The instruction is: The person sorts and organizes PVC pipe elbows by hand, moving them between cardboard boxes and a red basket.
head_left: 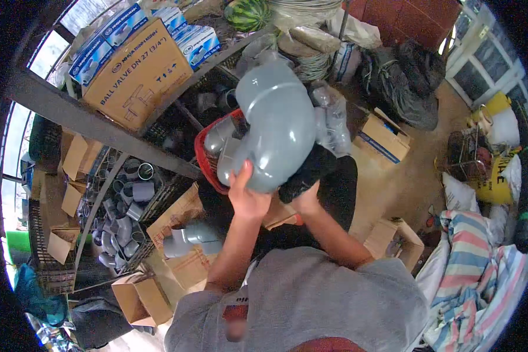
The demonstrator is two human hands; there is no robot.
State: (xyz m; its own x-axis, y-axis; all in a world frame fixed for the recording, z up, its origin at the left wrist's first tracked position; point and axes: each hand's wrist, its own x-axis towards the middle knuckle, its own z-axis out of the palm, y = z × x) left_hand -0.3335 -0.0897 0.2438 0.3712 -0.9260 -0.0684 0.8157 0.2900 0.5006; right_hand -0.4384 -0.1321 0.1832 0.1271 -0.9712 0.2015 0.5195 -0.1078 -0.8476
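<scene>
A large, glossy grey pipe elbow point(281, 132) is held up in front of my chest, above my lap. My left hand point(247, 196) grips its lower end, the thumb lying over the grey surface. A bundled black cloth point(314, 170) covers my right hand point(306, 199) and presses against the elbow's lower right side; most of those fingers are hidden under it. Just behind the elbow on the left, a red basket point(204, 158) contains more grey fittings point(222, 138).
Crates of small grey fittings point(120, 220) stand at left, under a shelf carrying a ball valve carton point(138, 76). Another grey fitting point(196, 237) lies on cardboard beside me. Open cartons point(384, 138) sit on the floor; striped sacks point(469, 258) are at right.
</scene>
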